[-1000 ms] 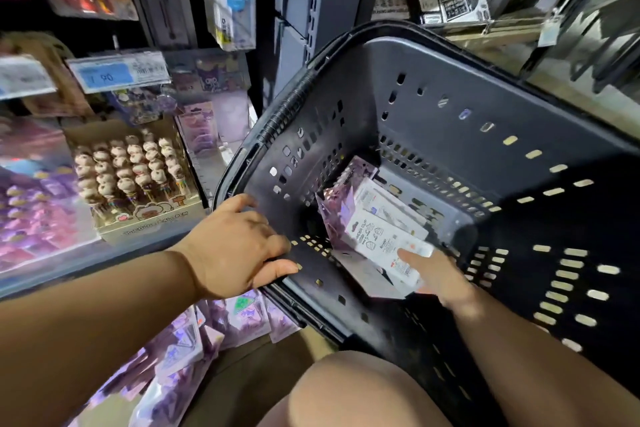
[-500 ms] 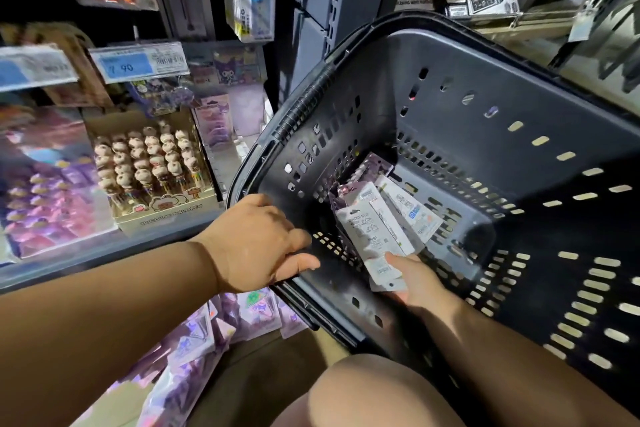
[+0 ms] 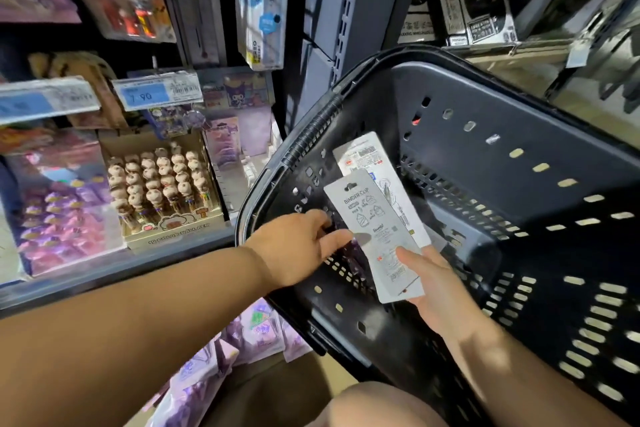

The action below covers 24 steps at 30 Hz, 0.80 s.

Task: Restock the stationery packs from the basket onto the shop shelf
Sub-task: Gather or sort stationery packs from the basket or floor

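A tilted black plastic basket (image 3: 311,135) fills the right half of the view. My right hand (image 3: 436,295) grips the lower end of a few long white stationery packs (image 3: 370,218), the front one labelled "BINDER CLIP", and holds them up inside the basket. A second white pack (image 3: 363,152) sticks out behind the first. My left hand (image 3: 298,246) reaches over the basket's near wall, with thumb and fingers pinching the packs' left edge. The shop shelf (image 3: 138,253) lies to the left.
On the shelf stands a display box of ball pens with character heads (image 3: 162,191), with pink and purple packs (image 3: 59,218) beside it and a 7.90 price tag (image 3: 156,94) above. More purple packs (image 3: 214,357) lie below the shelf. My knee (image 3: 374,406) is under the basket.
My right hand has lifted the white packs up off the basket floor. My left hand has left the basket rim and moved in to the packs' left edge.
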Tool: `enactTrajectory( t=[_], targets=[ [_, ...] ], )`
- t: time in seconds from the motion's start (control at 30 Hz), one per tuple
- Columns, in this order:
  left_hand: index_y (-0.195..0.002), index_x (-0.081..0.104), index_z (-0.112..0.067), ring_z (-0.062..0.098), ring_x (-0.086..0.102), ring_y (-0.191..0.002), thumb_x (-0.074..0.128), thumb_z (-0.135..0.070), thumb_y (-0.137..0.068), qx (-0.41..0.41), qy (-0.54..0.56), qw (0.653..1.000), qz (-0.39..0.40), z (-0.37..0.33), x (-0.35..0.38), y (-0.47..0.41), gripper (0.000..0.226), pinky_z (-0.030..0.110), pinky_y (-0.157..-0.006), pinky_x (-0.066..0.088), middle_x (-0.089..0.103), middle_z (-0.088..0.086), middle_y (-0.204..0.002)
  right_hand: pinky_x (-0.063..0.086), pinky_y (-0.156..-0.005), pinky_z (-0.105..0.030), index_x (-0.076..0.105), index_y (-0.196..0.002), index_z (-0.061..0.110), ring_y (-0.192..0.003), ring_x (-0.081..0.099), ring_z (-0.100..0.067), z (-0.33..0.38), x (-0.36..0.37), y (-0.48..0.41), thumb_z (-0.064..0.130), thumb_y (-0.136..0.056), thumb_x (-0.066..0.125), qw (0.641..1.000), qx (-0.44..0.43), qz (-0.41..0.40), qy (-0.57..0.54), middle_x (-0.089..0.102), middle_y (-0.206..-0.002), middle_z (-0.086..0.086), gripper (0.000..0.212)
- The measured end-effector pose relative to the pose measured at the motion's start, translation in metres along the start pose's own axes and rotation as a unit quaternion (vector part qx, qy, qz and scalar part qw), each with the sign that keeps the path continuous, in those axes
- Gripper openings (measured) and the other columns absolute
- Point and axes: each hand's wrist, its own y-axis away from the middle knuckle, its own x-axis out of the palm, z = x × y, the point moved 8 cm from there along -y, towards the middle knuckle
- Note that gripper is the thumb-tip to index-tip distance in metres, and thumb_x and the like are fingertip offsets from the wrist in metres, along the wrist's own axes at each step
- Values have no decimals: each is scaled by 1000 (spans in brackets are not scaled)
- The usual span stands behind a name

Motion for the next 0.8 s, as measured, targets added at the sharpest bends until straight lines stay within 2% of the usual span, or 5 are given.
enactTrajectory(
  t=[0.1,0.27,0.43,0.6,0.8],
  targets=[
    [-135,48,-19,25,57,-118,58,-86,-60,-117,312,940,70,-6,22,1,101,36,-100,43,62,-2,-127,47,-92,-46,51,-134,26,-115,62,-26,16,18,21,20,-80,62,997,-52,52,12,65,-125,-6,56],
    [-115,66,-14,30,65,-109,66,-25,-84,-75,612,785,64,-40,23,-6,34,48,-103,45,71,10,-114,50,-92,-42,53,-131,17,-114,62,-26,25,42,38,27,-72,75,992,-68,106,26,66,-122,-8,64],
    [-119,64,-9,32,68,-103,60,-13,-91,-89,616,782,31,-34,17,-8,29,46,-94,51,72,12,-111,52,-83,-33,42,-132,21,-102,68,-13,35,49,33,21,-84,67,983,-80,95,137,72,-109,6,54],
    [-105,69,-14,21,73,-81,63,-10,-89,-120,608,784,4,-20,21,-6,18,26,-60,56,75,8,-100,50,-84,-19,25,-135,45,-105,60,8,45,61,29,25,-95,57,965,-86,124,212,65,-112,26,55],
    [-109,68,-12,28,71,-96,63,-13,-88,-124,605,785,49,-20,17,-7,22,40,-85,54,74,11,-105,45,-72,-4,24,-112,71,-97,55,22,58,72,36,37,-97,49,945,-78,141,284,56,-108,43,44]
  ],
)
